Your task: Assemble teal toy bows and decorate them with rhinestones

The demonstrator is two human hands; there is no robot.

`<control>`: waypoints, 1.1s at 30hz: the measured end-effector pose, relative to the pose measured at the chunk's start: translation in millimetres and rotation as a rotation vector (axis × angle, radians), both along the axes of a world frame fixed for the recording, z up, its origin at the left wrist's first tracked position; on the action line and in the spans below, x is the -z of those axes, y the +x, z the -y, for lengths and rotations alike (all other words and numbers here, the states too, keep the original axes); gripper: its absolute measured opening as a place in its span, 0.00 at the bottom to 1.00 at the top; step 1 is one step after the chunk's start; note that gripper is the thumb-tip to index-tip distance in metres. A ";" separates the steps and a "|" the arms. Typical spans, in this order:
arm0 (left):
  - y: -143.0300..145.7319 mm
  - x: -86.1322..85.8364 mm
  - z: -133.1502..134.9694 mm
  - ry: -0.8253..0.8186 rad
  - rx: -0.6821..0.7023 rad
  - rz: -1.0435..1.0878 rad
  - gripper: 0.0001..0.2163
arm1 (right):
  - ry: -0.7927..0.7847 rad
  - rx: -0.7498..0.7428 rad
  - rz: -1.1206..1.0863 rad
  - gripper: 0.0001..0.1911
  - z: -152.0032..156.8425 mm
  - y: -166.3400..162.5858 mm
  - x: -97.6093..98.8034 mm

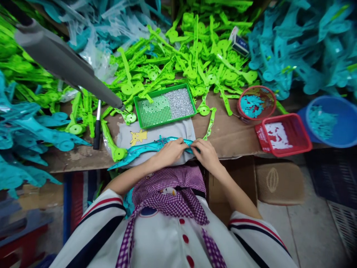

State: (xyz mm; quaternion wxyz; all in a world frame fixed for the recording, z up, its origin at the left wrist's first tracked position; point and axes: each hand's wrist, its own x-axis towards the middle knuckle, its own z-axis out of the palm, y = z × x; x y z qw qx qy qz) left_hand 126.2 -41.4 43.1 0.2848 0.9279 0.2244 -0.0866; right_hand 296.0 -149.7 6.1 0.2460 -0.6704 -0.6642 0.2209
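A long curved blue plastic part lies across a grey cloth at the table's front edge, with thin dark and reddish wires or lines along it. My left hand is closed over its right half. At the part's right end, my right hand pinches with thumb and forefinger; whatever small thing is between the fingertips cannot be made out. Just beyond the cloth is a green tray holding many small silvery screws. A grey power screwdriver hangs in from the upper left, its tip near the tray's left side.
Bright green plastic parts heap up at the back. Blue parts pile at left and right. Small pieces fill a round red basket, a square red basket and a blue bucket. A black-handled screwdriver lies left.
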 end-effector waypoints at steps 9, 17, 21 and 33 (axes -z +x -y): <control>18.4 7.4 -46.6 -0.010 0.210 0.056 0.17 | 0.005 0.099 0.052 0.12 -1.5 -6.7 11.1; 23.5 29.3 -61.4 -0.046 0.287 0.113 0.16 | 0.042 0.128 0.067 0.12 -5.2 -10.9 12.6; 21.1 28.3 -58.9 -0.030 0.263 0.127 0.17 | 0.080 0.131 0.114 0.12 -9.6 -10.1 11.3; 19.9 26.2 -44.7 0.234 0.299 0.123 0.14 | 0.121 0.114 0.095 0.09 -7.2 -9.2 10.5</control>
